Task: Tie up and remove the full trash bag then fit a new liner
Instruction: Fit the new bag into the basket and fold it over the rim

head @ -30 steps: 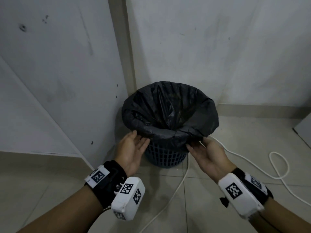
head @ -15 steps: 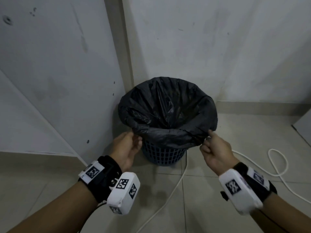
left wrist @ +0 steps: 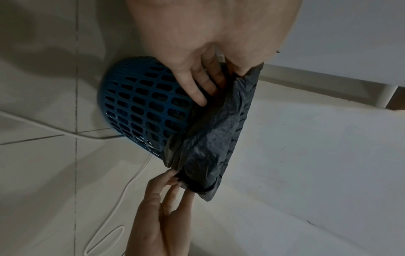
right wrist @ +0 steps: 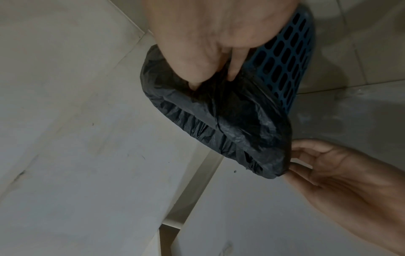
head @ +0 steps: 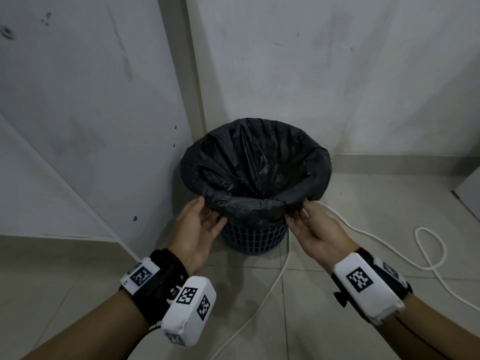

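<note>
The trash bag [head: 255, 175] is black, thin and heavily crinkled, with a dull sheen; it lines a blue plastic bin [head: 255, 236] and its top edge is folded outward over the rim into a loose, wrinkled cuff. The inside of the bag is seen as dark pleats running down toward the middle; what it contains cannot be made out. The bin, with a wall of slotted lattice, stands upright on the tiled floor [head: 337, 294] in the corner where two pale, scuffed walls [head: 337, 74] meet. A white cord [head: 368, 236] is laid in curves across the floor beside and behind the bin, with a loop to the right.

The near edge of the cuff is held from both sides. The left hand [head: 198, 233] is placed palm-up at the cuff's left end, its thumb above the folded plastic and its fingers [left wrist: 197, 83] extended beneath it against the lattice. The right hand [head: 315, 231] is at the cuff's right end, where a gather of plastic is pinched between thumb and curled fingers [right wrist: 235, 67]. A wrist-worn camera unit with black-and-white markers is strapped to each forearm.
</note>
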